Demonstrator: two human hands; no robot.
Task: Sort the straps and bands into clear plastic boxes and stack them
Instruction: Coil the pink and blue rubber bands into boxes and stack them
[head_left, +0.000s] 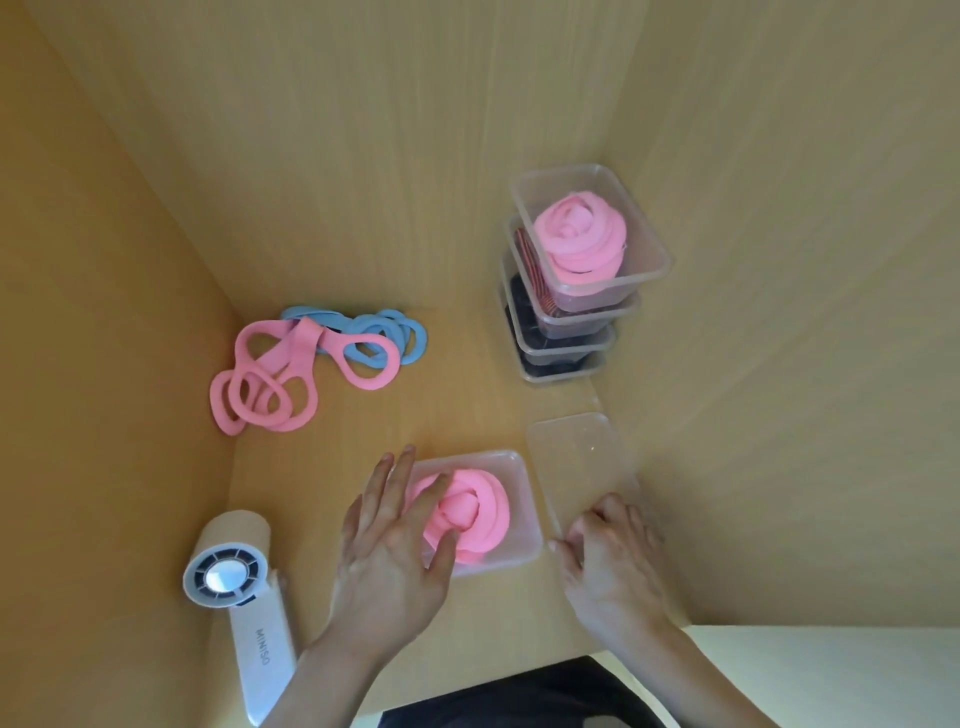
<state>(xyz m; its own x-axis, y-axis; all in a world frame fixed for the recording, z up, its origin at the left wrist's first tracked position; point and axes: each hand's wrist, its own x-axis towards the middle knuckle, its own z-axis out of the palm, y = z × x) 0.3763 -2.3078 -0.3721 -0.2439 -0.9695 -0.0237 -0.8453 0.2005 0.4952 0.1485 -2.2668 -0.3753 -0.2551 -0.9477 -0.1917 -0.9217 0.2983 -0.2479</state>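
At worktop front: coiled pink elastic band in clear plastic box, pressed down by splayed left hand, probably against uncoiling; right hand grips neighbouring empty clear plastic box, steadying it.

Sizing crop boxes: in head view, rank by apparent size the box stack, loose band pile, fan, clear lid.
1. box stack
2. loose band pile
3. fan and clear lid: alike, fan nearer the camera, unranked
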